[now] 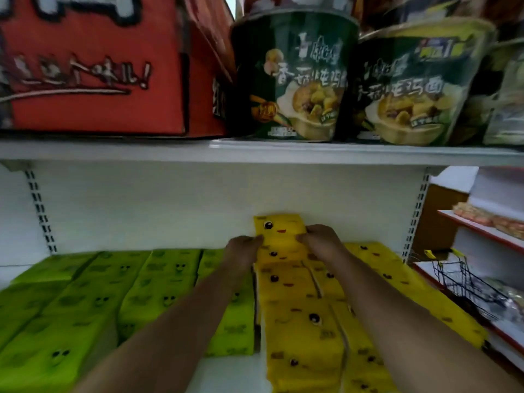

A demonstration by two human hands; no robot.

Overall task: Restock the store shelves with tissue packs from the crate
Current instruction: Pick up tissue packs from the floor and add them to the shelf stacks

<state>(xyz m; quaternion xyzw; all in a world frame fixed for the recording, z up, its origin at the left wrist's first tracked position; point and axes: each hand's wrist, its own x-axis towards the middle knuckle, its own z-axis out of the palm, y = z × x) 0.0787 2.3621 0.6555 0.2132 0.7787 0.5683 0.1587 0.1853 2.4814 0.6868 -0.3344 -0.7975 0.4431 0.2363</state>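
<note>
Reaching deep into the lower shelf [235, 373], we hold one yellow tissue pack [280, 229] between both hands. Our left hand [243, 249] grips its left edge and our right hand [321, 241] its right edge, with the fingers [302, 238] of each hand curled in and clamped on the pack's sides. The pack sits at the far end of the row of yellow packs [297, 316], up against the white back panel [156, 208] and raised above the packs in front of it; its printed face looks toward us. Just left of that row lie the green packs [113, 296] in several rows. On the upper shelf [113, 151] stand a red carton [90, 69] and, to its right, dark green noodle cups [292, 78]. A wire basket [465, 279] shows at the right, on the neighbouring shelving.
</note>
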